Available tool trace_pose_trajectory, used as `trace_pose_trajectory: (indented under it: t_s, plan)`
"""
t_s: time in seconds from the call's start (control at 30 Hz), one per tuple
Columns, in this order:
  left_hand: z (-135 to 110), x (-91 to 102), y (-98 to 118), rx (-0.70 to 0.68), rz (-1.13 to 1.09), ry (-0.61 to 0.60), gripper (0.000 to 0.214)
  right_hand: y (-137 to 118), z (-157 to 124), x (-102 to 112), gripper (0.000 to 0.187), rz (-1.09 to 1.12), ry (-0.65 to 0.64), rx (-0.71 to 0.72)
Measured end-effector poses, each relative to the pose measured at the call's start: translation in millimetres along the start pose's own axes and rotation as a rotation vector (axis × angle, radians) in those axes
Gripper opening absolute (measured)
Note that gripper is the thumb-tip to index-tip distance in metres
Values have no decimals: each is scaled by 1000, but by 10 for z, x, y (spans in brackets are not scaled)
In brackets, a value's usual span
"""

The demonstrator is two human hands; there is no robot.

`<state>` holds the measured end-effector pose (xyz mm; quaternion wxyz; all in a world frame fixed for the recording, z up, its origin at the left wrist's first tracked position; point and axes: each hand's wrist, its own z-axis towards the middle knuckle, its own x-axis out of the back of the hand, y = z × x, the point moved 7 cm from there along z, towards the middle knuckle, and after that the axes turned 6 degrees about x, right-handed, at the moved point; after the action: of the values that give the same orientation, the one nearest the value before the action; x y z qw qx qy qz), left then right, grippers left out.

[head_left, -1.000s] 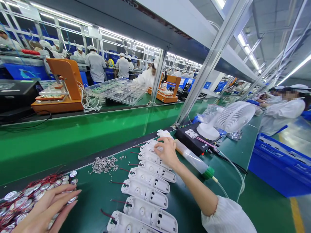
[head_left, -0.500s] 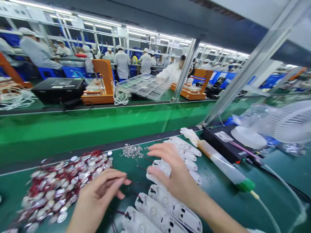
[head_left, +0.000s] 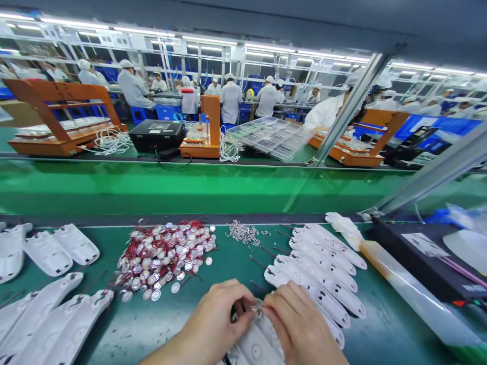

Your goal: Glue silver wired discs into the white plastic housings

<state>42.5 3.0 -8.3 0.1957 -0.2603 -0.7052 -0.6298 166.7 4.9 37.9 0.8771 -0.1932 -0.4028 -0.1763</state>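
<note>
Low in the middle, both hands meet at the narrow top end of a white plastic shell [head_left: 255, 347]. My left hand [head_left: 216, 322] has its thumb and fingers pinched together over that end, and whatever is between the tips is too small to make out. Against the shell's upper right side, my right hand [head_left: 302, 324] is closed with bent fingers and grips its edge. Just beyond lies a row of similar white shells [head_left: 315, 276] with thin dark red wires at their tips. Left of the hands is a heap of round metallic discs [head_left: 163, 253] with red wires.
A small pile of tiny clear parts [head_left: 243, 232] lies near the bench's back edge. More white shells [head_left: 57, 324] rest at left. On the right are a large translucent tube [head_left: 414, 294], a crumpled white glove [head_left: 344, 228] and a black box [head_left: 426, 258]. Co-workers sit beyond the green partition [head_left: 190, 190].
The view has swung left, bringing the left-hand shells into sight. My right hand, open over the row before, has come down beside my left hand; both are now at one shell.
</note>
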Motion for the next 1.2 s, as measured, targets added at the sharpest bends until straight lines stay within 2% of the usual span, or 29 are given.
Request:
trace_pose_trajectory:
  t_s: [0.07, 0.13, 0.2, 0.3, 0.4, 0.57, 0.8, 1.07, 1.2]
  plan:
    - [30, 149, -56, -27, 289, 87, 20, 196, -47, 82, 24, 31, -55, -65]
    - [81, 344, -162, 5, 612, 218, 21, 517, -78, 228, 19, 2, -82, -156]
    - [144, 462, -298, 59, 844, 270, 24, 908, -106, 420, 20, -92, -39, -265]
    - [213, 494, -448, 41, 915, 274, 29, 1422, -171, 589, 12, -266, 10, -418]
    - [234, 480, -530, -12, 826, 270, 30, 1688, -224, 530, 11, -341, -16, -510]
    - [230, 494, -532, -99, 649, 288, 30, 1716, -252, 325, 16, -361, -103, -588]
    - [150, 571, -236, -326, 528, 452, 29, 1670, -269, 281, 16, -363, -158, -591]
    - [72, 666, -58, -355, 447, 516, 27, 1607, -277, 256, 15, -351, -146, -561]
    - [38, 729, 11, -373, 329, 530, 22, 1560, -233, 238, 16, -327, -158, -493]
